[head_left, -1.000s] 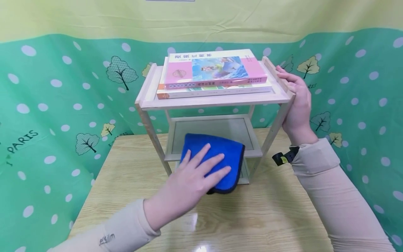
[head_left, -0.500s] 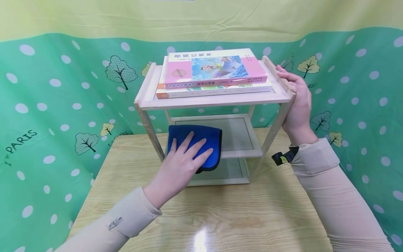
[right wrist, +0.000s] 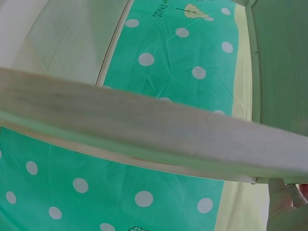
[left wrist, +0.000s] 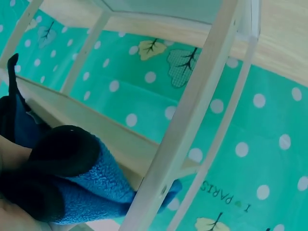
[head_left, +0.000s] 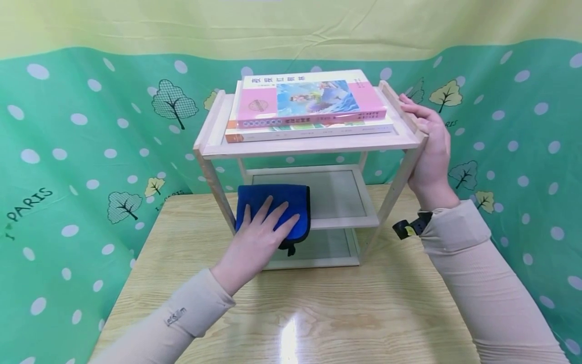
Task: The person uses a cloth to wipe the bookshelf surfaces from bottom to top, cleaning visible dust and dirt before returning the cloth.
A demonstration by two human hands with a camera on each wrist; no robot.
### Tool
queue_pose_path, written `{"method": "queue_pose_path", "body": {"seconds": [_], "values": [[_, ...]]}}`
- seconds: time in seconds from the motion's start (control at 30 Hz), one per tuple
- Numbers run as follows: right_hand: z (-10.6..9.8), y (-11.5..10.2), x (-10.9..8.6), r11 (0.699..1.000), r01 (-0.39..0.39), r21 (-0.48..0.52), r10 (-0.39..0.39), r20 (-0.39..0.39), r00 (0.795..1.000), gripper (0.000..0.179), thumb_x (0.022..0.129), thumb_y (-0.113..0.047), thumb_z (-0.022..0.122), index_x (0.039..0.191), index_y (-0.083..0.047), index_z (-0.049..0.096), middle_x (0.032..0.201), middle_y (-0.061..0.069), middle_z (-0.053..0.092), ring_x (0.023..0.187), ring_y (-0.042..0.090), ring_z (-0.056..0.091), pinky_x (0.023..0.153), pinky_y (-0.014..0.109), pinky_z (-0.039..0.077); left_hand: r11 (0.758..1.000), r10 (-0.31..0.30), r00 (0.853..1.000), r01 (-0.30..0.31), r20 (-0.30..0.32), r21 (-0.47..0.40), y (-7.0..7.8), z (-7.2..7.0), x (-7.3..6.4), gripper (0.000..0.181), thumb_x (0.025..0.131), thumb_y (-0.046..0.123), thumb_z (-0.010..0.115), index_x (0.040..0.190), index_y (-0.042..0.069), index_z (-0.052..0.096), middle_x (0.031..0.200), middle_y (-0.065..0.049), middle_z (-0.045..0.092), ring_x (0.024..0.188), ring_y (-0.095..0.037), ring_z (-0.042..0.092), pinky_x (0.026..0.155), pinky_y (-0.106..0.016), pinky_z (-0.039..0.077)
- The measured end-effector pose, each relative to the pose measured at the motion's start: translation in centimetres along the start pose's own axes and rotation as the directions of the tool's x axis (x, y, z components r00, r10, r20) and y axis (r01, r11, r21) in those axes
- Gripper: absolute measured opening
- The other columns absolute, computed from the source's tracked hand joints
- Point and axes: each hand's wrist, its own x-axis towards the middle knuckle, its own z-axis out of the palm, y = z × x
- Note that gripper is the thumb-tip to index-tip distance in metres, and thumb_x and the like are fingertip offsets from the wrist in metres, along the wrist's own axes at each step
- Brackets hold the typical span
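A blue cloth (head_left: 291,212) with a black border lies over the left front edge of the middle shelf. My left hand (head_left: 254,240) holds it, fingers spread across its upper face and the thumb hidden below. In the left wrist view, the folded fuzzy blue cloth (left wrist: 103,168) bulges beside a pale wooden post. My right hand (head_left: 429,151) grips the top right side rail of the small white wooden rack (head_left: 273,146). Only a few fingers of the right hand (right wrist: 286,204) show at the lower corner of the right wrist view.
Two stacked books (head_left: 313,101), the upper one pink and white, lie on the rack's top tier. A lower shelf (head_left: 318,250) sits near the wood-grain table (head_left: 318,313). Behind hangs a green dotted curtain (head_left: 113,111) with printed trees.
My left hand and the blue cloth have moved left along the middle shelf's front, away from its centre. The right hand has kept its hold on the rail, and the books stay put.
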Motion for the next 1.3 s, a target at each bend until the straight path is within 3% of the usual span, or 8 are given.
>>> {"method": "queue_pose_path", "body": {"seconds": [0.2,0.3,0.77,1.3], "values": [[-0.1,0.0,0.0,1.000,0.001,0.002,-0.001,0.000,1.000,0.037,0.096,-0.015,0.036,0.111,-0.005,0.069,0.143,0.004,0.058,0.139,0.023,0.045,0.116,0.035,0.035,0.994,-0.053,0.995,0.061,0.079,-0.095,0.2,0.5,-0.4,0.065,0.086,0.008,0.069,0.146,0.022,0.047,0.149,-0.012,0.049,0.140,-0.042,0.042,0.095,-0.077,0.038],[0.0,0.1,0.0,1.000,0.004,0.010,-0.004,0.002,1.000,0.036,0.096,-0.015,0.037,0.110,-0.005,0.069,0.142,0.005,0.058,0.139,0.023,0.045,0.115,0.035,0.036,0.993,-0.060,0.995,0.067,0.084,-0.092,0.2,0.9,-0.6,0.070,0.083,0.015,0.072,0.147,0.022,0.046,0.151,-0.011,0.048,0.141,-0.040,0.042,0.097,-0.078,0.036],[0.2,0.1,0.1,1.000,0.019,-0.004,-0.019,0.002,1.000,0.036,0.097,-0.015,0.036,0.109,-0.005,0.069,0.141,0.006,0.059,0.139,0.021,0.046,0.113,0.033,0.037,0.999,-0.039,0.996,0.040,-0.080,0.013,0.9,2.7,-1.1,0.072,0.077,0.025,0.077,0.144,0.021,0.051,0.143,-0.008,0.057,0.132,-0.035,0.053,0.098,-0.070,0.043],[0.1,0.2,0.1,0.999,0.011,0.031,-0.011,-0.014,1.000,0.037,0.096,-0.013,0.036,0.107,-0.004,0.070,0.139,0.006,0.061,0.138,0.021,0.047,0.112,0.032,0.039,0.998,-0.058,0.986,0.064,-0.157,0.030,2.0,3.6,-0.4,0.067,0.076,0.023,0.074,0.140,0.022,0.054,0.140,-0.006,0.060,0.130,-0.035,0.055,0.099,-0.070,0.042]]}}
